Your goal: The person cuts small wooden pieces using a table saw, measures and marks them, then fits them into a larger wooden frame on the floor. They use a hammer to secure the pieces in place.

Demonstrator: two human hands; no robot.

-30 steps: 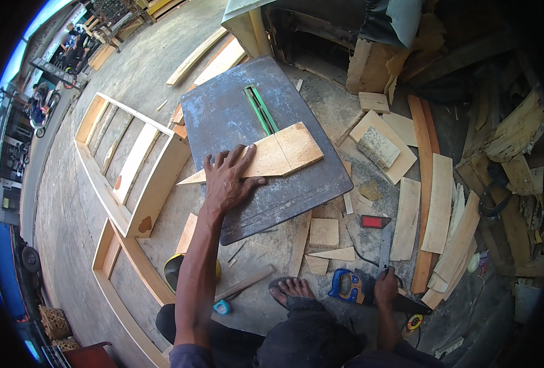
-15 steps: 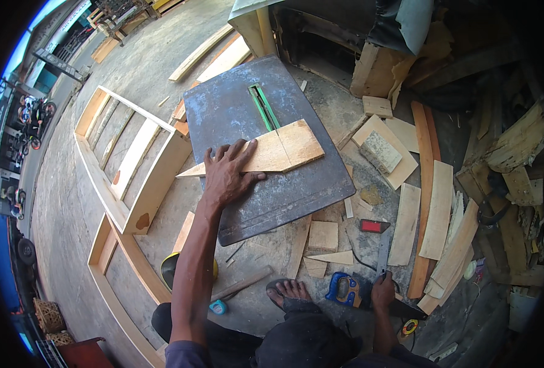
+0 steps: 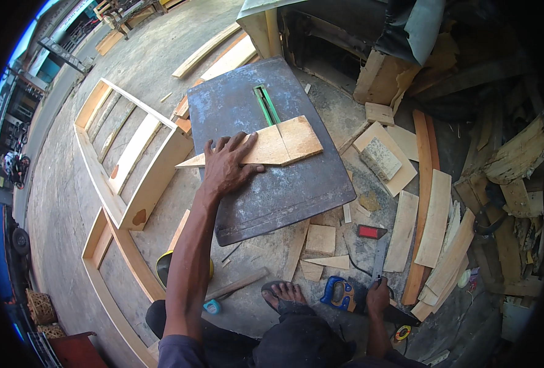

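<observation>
Pale, pointed wooden board (image 3: 273,147), frame centre, lies under the spread, unclenched left hand (image 3: 224,165); lower right, the right hand (image 3: 378,297) grasps a red-handled metal square (image 3: 380,256).

One worn, blue-grey rectangular desk (image 3: 272,196) with a green-edged slot (image 3: 266,105), logged from my remote post; upon it, one pale, tapered wooden board (image 3: 296,142). One grey concrete floor (image 3: 57,202); upon it I list one open, pale wooden frame (image 3: 152,191), one long, reddish-brown plank (image 3: 423,184), one short, pale wooden plank (image 3: 401,232), one teal tape measure (image 3: 212,306), one blue-handled, black-bladed handsaw (image 3: 359,300).
</observation>
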